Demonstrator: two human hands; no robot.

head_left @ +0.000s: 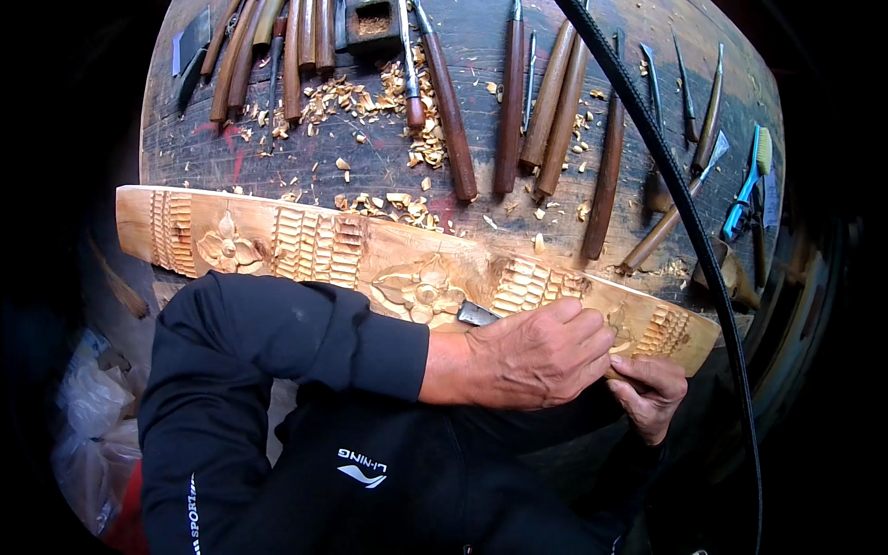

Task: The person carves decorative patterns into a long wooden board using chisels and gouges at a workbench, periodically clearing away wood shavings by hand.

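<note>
A long pale wooden board (393, 245) lies slantwise along the near table edge, carved with flowers and bands of scale-like notches. My left hand (527, 356) is closed around a chisel (477, 314). Its metal blade sticks out to the left, low beside the middle carved flower (425, 291); the grip is hidden under my fingers. Close against the left hand, over the board's near edge toward its right end, is my right hand (652, 393). Its fingers are bent in and closed, but what they grip cannot be made out.
Several wooden-handled carving tools (449, 120) lie across the dark worktable (314, 176), amid wood shavings (361, 102). A blue-handled brush (747, 185) rests at the right. A black cable (647, 139) hangs across the right side. Clear plastic bags (92, 407) are at lower left.
</note>
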